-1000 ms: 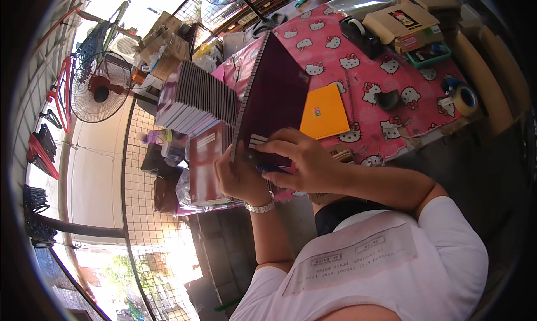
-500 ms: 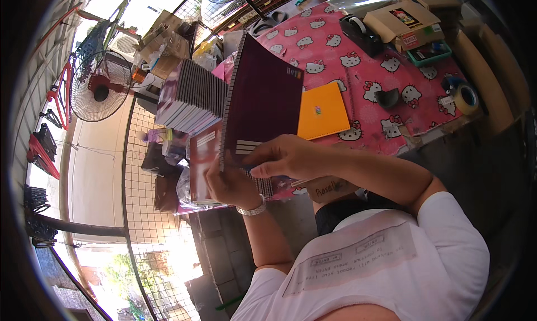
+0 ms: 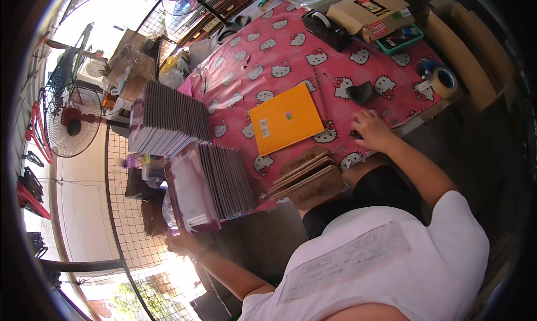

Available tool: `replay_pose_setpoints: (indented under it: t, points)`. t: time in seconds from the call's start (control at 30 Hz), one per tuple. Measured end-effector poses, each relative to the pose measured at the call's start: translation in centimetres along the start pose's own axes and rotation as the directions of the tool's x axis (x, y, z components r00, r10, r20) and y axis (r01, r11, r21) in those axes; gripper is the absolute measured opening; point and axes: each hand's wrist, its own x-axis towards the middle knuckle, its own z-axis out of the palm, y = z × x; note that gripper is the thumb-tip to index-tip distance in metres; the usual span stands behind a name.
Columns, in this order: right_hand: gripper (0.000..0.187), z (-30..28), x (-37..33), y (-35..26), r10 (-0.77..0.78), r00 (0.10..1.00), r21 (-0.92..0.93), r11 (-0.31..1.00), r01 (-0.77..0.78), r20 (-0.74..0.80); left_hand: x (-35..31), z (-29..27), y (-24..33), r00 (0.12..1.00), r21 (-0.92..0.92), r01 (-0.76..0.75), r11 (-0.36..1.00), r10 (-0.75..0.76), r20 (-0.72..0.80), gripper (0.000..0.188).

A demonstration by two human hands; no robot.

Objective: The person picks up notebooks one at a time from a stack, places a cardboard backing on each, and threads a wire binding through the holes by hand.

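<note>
My left hand [image 3: 183, 242] is at the lower left corner of the nearer stack of purple spiral notebooks [image 3: 193, 189], its fingers apart and partly washed out by glare. Whether they touch the stack I cannot tell. My right hand [image 3: 372, 131] rests low over the table's near edge on the right, fingers curled over a small dark object [image 3: 356, 135] too hidden to name. Between the hands lies a yellow-orange envelope [image 3: 286, 119] with small labels. Below it, several brown cardboard pieces [image 3: 310, 178] with handwriting stand on edge.
A taller notebook stack [image 3: 168, 117] stands behind the nearer one. The pink patterned tablecloth [image 3: 279, 69] also bears a dark curved piece [image 3: 359, 93], a clear tape roll [image 3: 444, 83], a black tape dispenser [image 3: 326, 30], a green tray [image 3: 400, 41] and a cardboard box [image 3: 369, 10].
The purple notebook has left my hands; a purple cover now tops the nearer stack. My left hand went down-left, my right hand moved right to the table. The view shifted.
</note>
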Motion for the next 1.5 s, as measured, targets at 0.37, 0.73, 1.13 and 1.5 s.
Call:
replay_pose_setpoints:
  t: [0.37, 0.73, 1.13, 1.5]
  points:
    - [0.015, 8.9, 12.1, -3.1, -0.47, 0.842, -0.089, 0.857, 0.507, 0.265, -10.5, -0.9, 24.9, 0.289, -0.791, -0.607, 0.069, 0.947, -0.14, 0.027]
    - [0.033, 4.3, 14.9, -1.2, -0.374, 0.835, 0.198, 0.927, 0.319, 0.404, -18.0, 9.1, 30.6, -0.21, -0.693, -0.72, -0.041, 0.964, 0.161, 0.048]
    - [0.02, 5.3, 13.8, -4.4, -0.457, 0.802, 0.013, 0.871, 0.491, 0.384, -16.3, 13.7, 29.1, -0.262, -0.634, -0.751, -0.187, 0.965, 0.026, 0.036]
    - [0.023, -1.9, 12.2, -3.4, -0.042, 0.981, 0.725, 0.668, 0.17, -0.191, -8.2, -8.2, 28.2, 0.118, -0.638, -0.769, -0.03, 0.975, -0.189, 0.013]
